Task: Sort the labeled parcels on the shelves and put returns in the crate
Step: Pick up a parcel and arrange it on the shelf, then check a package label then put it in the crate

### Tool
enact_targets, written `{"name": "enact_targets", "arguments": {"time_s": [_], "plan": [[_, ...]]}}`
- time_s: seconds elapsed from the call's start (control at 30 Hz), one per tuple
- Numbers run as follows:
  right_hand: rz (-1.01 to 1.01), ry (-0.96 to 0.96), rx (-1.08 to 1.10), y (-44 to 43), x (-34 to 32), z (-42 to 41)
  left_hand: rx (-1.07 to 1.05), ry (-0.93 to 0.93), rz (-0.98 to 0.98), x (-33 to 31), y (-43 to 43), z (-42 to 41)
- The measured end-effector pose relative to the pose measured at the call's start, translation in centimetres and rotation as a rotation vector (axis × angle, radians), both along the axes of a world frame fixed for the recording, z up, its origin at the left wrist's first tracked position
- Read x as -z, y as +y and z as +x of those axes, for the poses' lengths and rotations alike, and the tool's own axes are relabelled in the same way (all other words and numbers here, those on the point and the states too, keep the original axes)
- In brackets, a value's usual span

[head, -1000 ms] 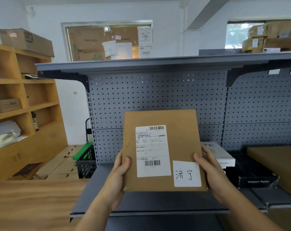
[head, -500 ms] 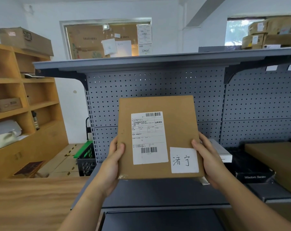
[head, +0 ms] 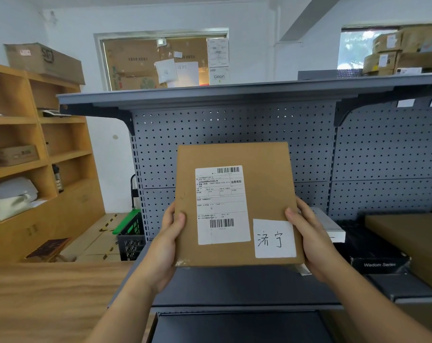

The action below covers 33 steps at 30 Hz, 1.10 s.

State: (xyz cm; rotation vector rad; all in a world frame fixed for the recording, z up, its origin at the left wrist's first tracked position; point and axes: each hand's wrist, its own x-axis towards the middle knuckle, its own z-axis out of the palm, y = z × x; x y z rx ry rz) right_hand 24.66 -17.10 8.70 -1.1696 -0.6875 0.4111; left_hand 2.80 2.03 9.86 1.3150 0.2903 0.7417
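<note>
1. The left hand (head: 164,246) grips the brown parcel (head: 234,204) at its left edge, thumb on the front.
2. The right hand (head: 308,240) grips its right edge.
3. The parcel is upright, above the grey shelf (head: 234,285).

The left hand (head: 165,246) and the right hand (head: 308,240) have raised the parcel (head: 266,189) a little higher above the front edge of the grey shelf (head: 234,289).

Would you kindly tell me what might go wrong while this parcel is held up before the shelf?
The left hand and right hand grip the parcel only along its lower sides, so it might tip or slip. It partly hides the white box on the shelf behind, which could get knocked.
</note>
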Motion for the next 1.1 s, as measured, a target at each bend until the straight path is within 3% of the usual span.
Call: {"name": "enact_targets", "arguments": {"time_s": [0.27, 0.53, 0.63, 0.97, 1.1], "plan": [[-0.068, -0.012, 0.011, 0.5, 0.7, 0.0, -0.006, 0.039, -0.029, 0.6, 0.2, -0.3], [-0.469, 0.177, 0.004, 4.1, 4.5, 0.1, -0.162, 0.417, -0.319, 4.9, 3.2, 1.1], [-0.532, 0.208, -0.003, 5.7, 6.0, 0.4, -0.217, 0.517, -0.376, 7.0, 4.6, 1.7], [-0.566, 0.269, -0.012, 9.1, 8.3, 1.2, -0.281, 0.633, -0.264, 8.2, 8.3, 2.6], [-0.558, 0.225, 0.037, 8.9, 8.2, 1.3, -0.344, 0.719, -0.047, 7.7, 8.3, 2.8]]}}
